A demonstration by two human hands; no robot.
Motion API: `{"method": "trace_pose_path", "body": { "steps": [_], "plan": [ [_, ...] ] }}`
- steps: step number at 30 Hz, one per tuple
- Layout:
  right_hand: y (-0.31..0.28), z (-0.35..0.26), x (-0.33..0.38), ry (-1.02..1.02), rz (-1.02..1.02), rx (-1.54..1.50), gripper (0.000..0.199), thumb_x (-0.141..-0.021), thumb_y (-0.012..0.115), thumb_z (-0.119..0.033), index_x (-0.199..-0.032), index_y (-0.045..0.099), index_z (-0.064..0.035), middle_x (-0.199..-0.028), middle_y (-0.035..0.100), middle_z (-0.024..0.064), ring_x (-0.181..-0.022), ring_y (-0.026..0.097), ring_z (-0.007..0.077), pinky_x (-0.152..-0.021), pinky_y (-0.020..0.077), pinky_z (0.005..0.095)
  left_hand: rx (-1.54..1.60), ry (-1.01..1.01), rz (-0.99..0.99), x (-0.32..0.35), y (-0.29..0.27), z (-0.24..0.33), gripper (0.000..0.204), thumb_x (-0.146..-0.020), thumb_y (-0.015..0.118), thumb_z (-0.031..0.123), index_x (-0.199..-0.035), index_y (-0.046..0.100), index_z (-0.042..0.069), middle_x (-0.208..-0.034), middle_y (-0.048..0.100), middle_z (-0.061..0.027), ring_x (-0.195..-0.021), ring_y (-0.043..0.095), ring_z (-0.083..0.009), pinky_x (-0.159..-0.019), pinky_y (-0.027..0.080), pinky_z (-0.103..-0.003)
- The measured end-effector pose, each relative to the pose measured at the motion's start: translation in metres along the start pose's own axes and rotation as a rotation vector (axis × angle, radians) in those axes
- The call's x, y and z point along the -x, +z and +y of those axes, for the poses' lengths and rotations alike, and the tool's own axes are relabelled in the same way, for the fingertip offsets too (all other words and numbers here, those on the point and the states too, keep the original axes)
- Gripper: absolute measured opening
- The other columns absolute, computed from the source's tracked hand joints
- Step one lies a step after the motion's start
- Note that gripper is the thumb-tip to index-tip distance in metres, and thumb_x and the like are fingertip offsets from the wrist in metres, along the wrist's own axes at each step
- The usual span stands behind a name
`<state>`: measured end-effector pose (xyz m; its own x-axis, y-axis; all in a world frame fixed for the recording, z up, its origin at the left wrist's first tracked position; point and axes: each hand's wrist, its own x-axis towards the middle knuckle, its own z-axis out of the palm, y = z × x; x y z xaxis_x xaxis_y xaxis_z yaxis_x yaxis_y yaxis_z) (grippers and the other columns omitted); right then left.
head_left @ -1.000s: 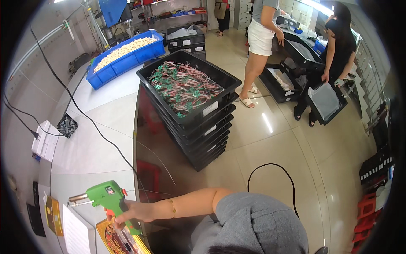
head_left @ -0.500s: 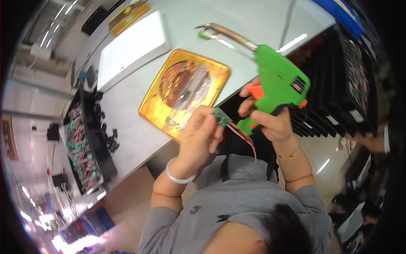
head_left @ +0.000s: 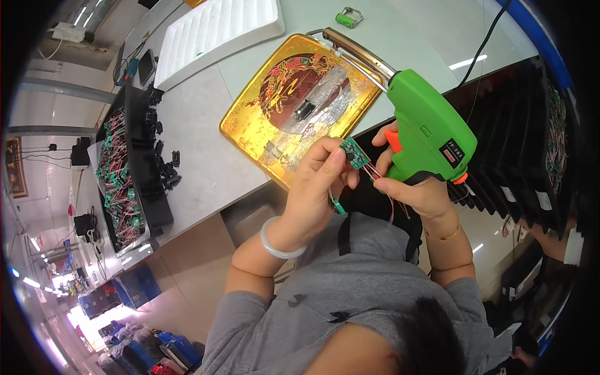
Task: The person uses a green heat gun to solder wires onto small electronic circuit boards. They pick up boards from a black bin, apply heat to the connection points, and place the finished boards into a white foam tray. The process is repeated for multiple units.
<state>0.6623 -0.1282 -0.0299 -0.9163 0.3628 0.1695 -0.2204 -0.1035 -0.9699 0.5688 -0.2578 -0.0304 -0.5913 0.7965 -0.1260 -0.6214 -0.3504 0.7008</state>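
My left hand (head_left: 315, 181) is closed, pinching a small green circuit board (head_left: 355, 154) between thumb and fingers. Thin red, white and dark wires (head_left: 373, 171) run from the board toward my right hand. A second little green board (head_left: 339, 206) shows just below my left fingers. My right hand (head_left: 412, 187) is wrapped round the grip of a green soldering gun (head_left: 431, 125) with an orange trigger; its thumb lies against the wires. The gun's long metal barrel points away over a gold tin tray (head_left: 250, 128), on which a small black part (head_left: 305, 110) lies.
A white foam tray (head_left: 215, 40) sits at the far left of the table. Further left, a black bin (head_left: 147, 181) holds many wired boards, with loose black parts (head_left: 167, 172) beside it. A small green piece (head_left: 349, 17) lies at the back. Black stacked trays (head_left: 519, 150) stand at right.
My hands have come closer together, and my right thumb now meets the wires. The board is turned more face-up. The whole view has shifted, and the gun's tip appears nearer the gold tray.
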Motion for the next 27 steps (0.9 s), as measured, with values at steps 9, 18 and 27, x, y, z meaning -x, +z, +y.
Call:
{"method": "trace_pose_path", "body": {
  "steps": [9, 18, 27],
  "plan": [
    [-0.002, 0.001, 0.006, 0.064, 0.001, 0.001, 0.043, -0.065, 0.065, 0.003, -0.104, 0.047, 0.0004, -0.094, 0.052, 0.0057, -0.065, 0.054, 0.0079, -0.057, 0.0437, 0.0196, -0.027, 0.128, 0.032, -0.003, -0.003, 0.001, 0.014, -0.088, 0.043, 0.02, -0.087, 0.044, 0.005, -0.082, 0.051, -0.0048, -0.071, 0.047, -0.0119, -0.065, 0.038, -0.023],
    [-0.006, 0.001, 0.01, 0.079, -0.011, -0.016, 0.044, -0.065, 0.064, 0.005, -0.105, 0.045, 0.001, -0.097, 0.051, 0.0066, -0.062, 0.054, 0.0075, -0.052, 0.0433, 0.0186, -0.081, 0.252, 0.011, -0.002, -0.004, 0.002, 0.013, -0.089, 0.04, 0.016, -0.088, 0.043, 0.003, -0.082, 0.047, -0.006, -0.071, 0.047, -0.0126, -0.067, 0.039, -0.024],
    [-0.014, 0.003, 0.012, -0.015, 0.082, -0.02, 0.045, -0.065, 0.06, 0.009, -0.106, 0.044, 0.0024, -0.1, 0.048, 0.0114, -0.062, 0.054, 0.0095, -0.05, 0.0424, 0.0183, -0.236, 0.227, -0.009, 0.002, -0.011, 0.008, 0.016, -0.087, 0.042, 0.019, -0.088, 0.045, 0.003, -0.085, 0.048, -0.0054, -0.073, 0.049, -0.0148, -0.072, 0.04, -0.029]
  ]
}}
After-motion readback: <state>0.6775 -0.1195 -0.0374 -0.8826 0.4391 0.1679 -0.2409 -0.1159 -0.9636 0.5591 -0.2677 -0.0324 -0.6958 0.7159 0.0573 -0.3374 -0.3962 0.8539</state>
